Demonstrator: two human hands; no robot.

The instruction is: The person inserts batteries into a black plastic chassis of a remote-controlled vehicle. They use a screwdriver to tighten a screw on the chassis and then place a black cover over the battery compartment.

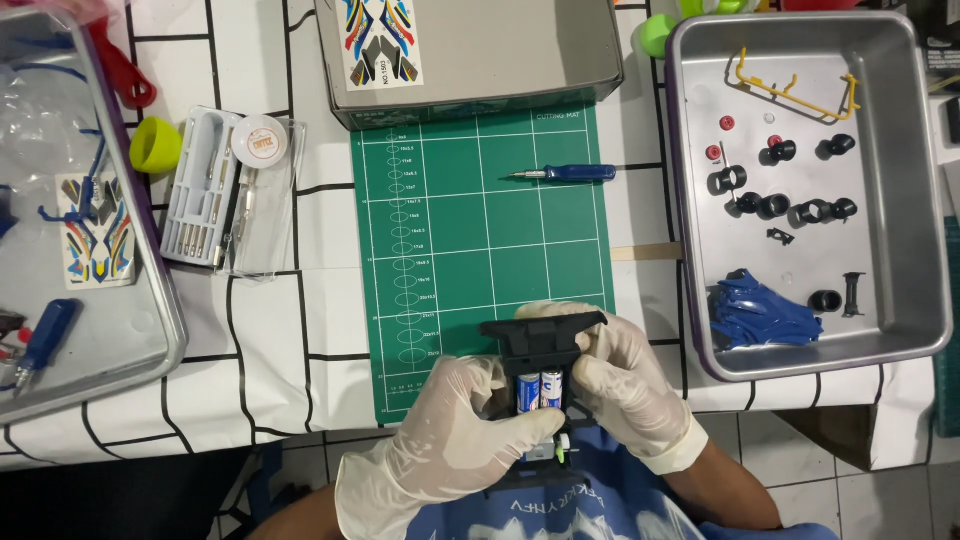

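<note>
Holding a black chassis [541,352] between them, both gloved hands work low over the near edge of the green mat [470,220], close to the body. The left hand [455,440] is closed around the lower side of the chassis, with its thumb and fingers bent over the part where two batteries [541,388] sit side by side. The right hand [622,385] is also closed, gripping the other side and the upper end, so the piece is steady and the battery bay faces up to the eyes. A blue screwdriver [565,173] lies alone on the mat, well apart from the hands, easy to reach. To the right, a metal tray [925,200] keeps the small parts together: black wheels [775,205], a yellow frame [795,88] and a blue body shell [760,312]. Probably the walls of the tray stop them from rolling away. On the left of the white worktop [260,330] stands a clear tool case [215,190], beside a yellow-green cup [155,145]. Another tray [150,330] at the far left carries a sticker sheet [95,235]. A grey box [480,60] lies behind the mat.
</note>
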